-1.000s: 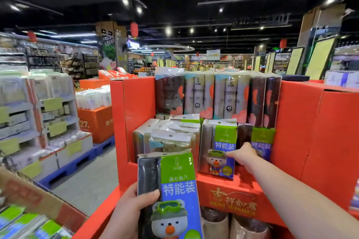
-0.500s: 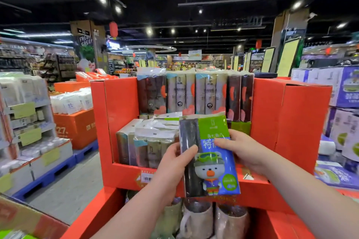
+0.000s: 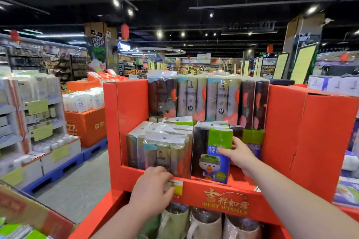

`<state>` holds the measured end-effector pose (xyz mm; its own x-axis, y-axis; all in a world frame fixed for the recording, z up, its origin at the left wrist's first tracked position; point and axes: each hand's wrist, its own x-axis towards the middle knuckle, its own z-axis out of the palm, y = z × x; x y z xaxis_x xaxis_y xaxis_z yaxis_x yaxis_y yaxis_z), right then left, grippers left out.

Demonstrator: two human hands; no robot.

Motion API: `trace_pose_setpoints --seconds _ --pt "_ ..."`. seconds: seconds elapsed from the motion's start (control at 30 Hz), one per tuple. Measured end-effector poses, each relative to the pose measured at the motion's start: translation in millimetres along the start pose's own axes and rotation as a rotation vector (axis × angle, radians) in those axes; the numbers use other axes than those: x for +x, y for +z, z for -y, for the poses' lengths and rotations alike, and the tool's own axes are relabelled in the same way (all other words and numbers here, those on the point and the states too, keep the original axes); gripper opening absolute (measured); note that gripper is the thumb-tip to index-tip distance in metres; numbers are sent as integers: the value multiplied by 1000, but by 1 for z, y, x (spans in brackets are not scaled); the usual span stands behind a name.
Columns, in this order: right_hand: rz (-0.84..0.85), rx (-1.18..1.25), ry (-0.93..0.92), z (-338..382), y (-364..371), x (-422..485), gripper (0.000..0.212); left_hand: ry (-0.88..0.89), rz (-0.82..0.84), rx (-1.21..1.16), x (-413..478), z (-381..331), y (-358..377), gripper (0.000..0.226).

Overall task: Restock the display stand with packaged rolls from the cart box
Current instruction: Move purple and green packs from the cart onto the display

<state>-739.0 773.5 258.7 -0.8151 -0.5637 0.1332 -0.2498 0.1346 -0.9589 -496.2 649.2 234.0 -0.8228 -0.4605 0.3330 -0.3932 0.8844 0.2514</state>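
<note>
- While the right hand [image 3: 238, 153] holds the bear pack [image 3: 210, 161] by its right edge, fingers laid over the front label and thumb up along the edge, the step in hand looks like seating one pack on the middle shelf of the display stand [image 3: 132, 118]
- bear pack stands upright, foot just behind the shelf lip, touching the beige packs [image 3: 169, 153] at its 9 o'clock
- another green-label pack [image 3: 253, 137] sits just behind it at its 2 o'clock
- left hand [image 3: 153, 186] is at the bear pack's 7 o'clock, fingers curled together at the shelf lip by the price tag [image 3: 177, 188] and the foot of the beige packs; can't tell if it grips anything or only steadies
- tall packs [image 3: 204, 99] fill the top row at 12 o'clock
- cart box [image 3: 29, 213] is low at 8 o'clock of the view, green-label packs showing inside, so my read is the restock is partway
- next move calls for: nudge the bear pack back flush with its row, check it doesn't tip forward over the lip, release, then reach to 8 o'clock for the next pack
</note>
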Motion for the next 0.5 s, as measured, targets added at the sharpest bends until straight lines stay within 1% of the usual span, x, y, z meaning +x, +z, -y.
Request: trace_pose_setpoints --seconds 0.07,0.1,0.17,0.2,0.23,0.33,0.4,0.5 --pt "-77 -142 33 -5 7 1 35 0 4 -5 1 1 0 39" --pt "-121 -214 54 -6 8 1 44 1 9 -2 2 2 0 39" --pt "-167 -251 124 -8 8 3 64 4 24 4 2 2 -1 39" --pt "-172 -279 144 -8 7 3 67 6 24 3 2 2 -1 40" --pt "-168 -327 140 -6 7 3 65 9 19 4 2 2 0 40" --pt "-136 -426 113 0 7 4 48 19 0 5 1 3 1 41" --pt "-136 -453 104 3 7 3 45 33 3 4 0 3 1 42" --pt "-134 -461 121 3 7 0 46 52 -7 3 0 5 1 42"
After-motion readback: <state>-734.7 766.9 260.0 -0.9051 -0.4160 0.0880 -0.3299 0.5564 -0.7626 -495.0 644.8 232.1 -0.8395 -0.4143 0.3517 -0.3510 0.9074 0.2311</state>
